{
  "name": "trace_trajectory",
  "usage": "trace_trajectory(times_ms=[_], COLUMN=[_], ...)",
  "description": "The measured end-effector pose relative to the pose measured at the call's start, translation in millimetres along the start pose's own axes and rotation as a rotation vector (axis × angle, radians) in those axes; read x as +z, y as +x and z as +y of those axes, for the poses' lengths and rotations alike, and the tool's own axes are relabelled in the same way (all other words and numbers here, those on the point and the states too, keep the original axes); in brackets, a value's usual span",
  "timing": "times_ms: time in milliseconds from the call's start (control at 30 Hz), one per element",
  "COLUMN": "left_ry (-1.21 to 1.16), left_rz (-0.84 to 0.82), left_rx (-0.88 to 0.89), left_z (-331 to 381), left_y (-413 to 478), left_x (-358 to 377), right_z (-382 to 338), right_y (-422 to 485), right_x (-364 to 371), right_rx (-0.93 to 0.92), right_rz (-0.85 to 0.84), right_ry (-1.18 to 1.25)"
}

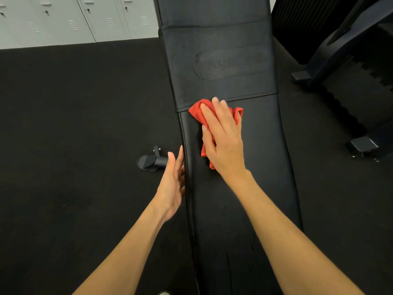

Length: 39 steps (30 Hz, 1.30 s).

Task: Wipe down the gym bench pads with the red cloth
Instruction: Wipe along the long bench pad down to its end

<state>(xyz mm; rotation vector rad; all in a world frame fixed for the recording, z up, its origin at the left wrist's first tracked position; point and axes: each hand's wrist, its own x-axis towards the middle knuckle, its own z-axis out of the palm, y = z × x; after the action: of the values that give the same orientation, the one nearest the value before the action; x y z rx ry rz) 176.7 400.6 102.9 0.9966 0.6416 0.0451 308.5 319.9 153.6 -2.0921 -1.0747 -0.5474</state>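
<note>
**Red Cloth Meets Black Vinyl on Gym Bench**

Two bare forearms reach along a long, smooth black bench pad (244, 209), its near surface scuffed and creased. The left hand (172, 184) lies with straight fingers against the pad's rounded left edge and holds nothing. Just beyond it on the left, a short black tubular bench foot (150, 161) with a flat oval end cap rests on the dark speckled rubber floor (74, 135). Farther up the pad, the right hand (223, 143) presses flat, fingers extended, on the crumpled red cloth (196, 111), which bunches out around the palm and touches the seam of a grainy, matte textured band (223, 39) embossed with an oval mark. Right of the bench stand the black feet of a machine frame (363, 144). Pale grey metal lockers (63, 20) with slotted vents line the far left.
</note>
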Motion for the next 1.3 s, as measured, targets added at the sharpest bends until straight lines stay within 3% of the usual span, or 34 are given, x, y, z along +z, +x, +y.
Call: trace_trajectory(times_ms=[133, 300, 533, 600, 800, 933, 1100, 1300], left_ry=[0.02, 0.054, 0.128, 0.221, 0.262, 0.356, 0.456, 0.459], left_rz=[-0.01, -0.068, 0.195, 0.298, 0.503, 0.647, 0.722, 0.725], left_rx=[0.034, 0.062, 0.141, 0.149, 0.16, 0.149, 0.088, 0.139], left_z=[0, -2, -16, -19, -21, -20, -23, -30], left_y=[-2, -7, -19, -24, -23, -23, -22, -20], left_x=[3, 11, 35, 43, 64, 75, 80, 77], right_z=[0, 1, 25, 34, 56, 51, 70, 102], right_y=[-36, -104, -165, -144, -15, -3, -61, -140], right_x=[-1, -13, -47, -55, -53, -39, -43, -57], right_rx=[-0.069, -0.128, -0.422, -0.46, -0.078, 0.002, -0.13, -0.201], right_rz=[-0.062, -0.27, -0.645, -0.635, -0.278, -0.159, -0.198, -0.301], right_ry=[0.025, -0.003, -0.182, -0.175, -0.175, -0.119, -0.087, -0.073])
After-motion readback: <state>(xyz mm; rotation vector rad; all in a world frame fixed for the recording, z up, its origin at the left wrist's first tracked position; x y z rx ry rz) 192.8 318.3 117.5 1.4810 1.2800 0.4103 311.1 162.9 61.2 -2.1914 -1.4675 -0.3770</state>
